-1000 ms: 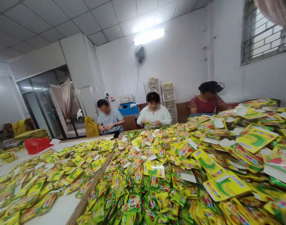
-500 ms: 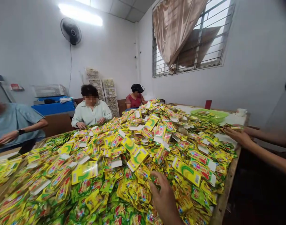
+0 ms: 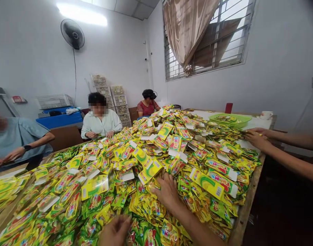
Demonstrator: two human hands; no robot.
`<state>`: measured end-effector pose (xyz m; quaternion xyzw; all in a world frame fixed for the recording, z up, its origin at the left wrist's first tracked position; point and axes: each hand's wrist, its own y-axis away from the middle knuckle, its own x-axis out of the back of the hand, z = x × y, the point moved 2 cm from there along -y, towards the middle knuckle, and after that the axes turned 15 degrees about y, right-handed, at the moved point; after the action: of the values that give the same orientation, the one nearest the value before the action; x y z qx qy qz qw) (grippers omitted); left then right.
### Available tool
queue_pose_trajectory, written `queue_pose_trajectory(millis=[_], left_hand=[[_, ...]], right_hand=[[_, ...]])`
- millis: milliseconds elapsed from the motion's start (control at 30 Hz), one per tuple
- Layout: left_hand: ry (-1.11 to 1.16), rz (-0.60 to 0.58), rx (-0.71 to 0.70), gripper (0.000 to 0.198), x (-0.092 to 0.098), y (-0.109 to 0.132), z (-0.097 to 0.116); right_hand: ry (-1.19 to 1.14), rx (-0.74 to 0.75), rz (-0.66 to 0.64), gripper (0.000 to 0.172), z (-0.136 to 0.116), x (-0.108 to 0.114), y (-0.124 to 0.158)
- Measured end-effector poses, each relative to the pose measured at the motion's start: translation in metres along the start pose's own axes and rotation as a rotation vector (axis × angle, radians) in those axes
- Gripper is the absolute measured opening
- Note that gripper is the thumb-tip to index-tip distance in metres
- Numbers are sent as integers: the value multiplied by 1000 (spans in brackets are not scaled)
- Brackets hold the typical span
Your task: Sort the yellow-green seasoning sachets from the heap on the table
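My right hand (image 3: 167, 192) reaches into the heap with bent fingers, thumb apart from them, touching small yellow sachets (image 3: 148, 205) just below the yellow boxes (image 3: 151, 171). Nothing clearly shows in its grasp, and some fingertips are hidden. At the bottom edge my left hand (image 3: 116, 231) is curled, thumb and fingers close together over green sachets (image 3: 150, 235). Whether anything sits between those fingertips cannot be made out. Flat yellow boxes with red and green print, some with white flaps raised, cover the heap's upper part.
Across the table sit a person in a pale shirt (image 3: 101, 121) and one in red (image 3: 147, 107). A co-worker at left wears blue (image 3: 23, 133). Another co-worker's hands (image 3: 257, 138) work at the right edge, near a green basket (image 3: 245, 120). The wooden table edge (image 3: 248, 201) runs along the right.
My right hand has moved forward and left, down onto the sachets. My left hand has come into view at the bottom. The right co-worker's hands have lowered toward the heap.
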<state>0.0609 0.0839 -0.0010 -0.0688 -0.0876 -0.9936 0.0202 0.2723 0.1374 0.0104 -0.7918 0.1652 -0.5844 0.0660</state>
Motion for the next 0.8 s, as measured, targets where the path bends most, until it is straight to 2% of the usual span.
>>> queue_pose_trajectory(millis=[67, 167, 300, 367, 433, 533, 600, 700, 800], left_hand=[[-292, 77, -47, 32, -9, -7, 9], [-539, 178, -108, 33, -23, -22, 24], [-524, 233, -241, 32, -46, -45, 37], [-472, 238, -278, 25, -55, -58, 38], [-389, 221, -281, 16, -58, -70, 37], [-214, 180, -277, 20, -50, -76, 32], [-82, 153, -279, 22, -37, -69, 29], [103, 105, -222, 28, -15, -45, 27], [368, 73, -80, 40, 2, -16, 22]], right_hand=[[-61, 27, 10, 13, -2, -2, 2], [-138, 66, 10, 21, -3, -3, 11], [-432, 13, 59, 30, 0, -4, 21], [-571, -31, 83, 31, 2, -4, 22], [-603, -57, 101, 31, 3, 0, 24], [-626, -21, 107, 22, 2, 14, 27], [-681, 54, 68, 17, -2, 24, 29], [-824, 120, -53, 16, -14, 29, 33], [-944, 134, -223, 16, -28, 22, 40]])
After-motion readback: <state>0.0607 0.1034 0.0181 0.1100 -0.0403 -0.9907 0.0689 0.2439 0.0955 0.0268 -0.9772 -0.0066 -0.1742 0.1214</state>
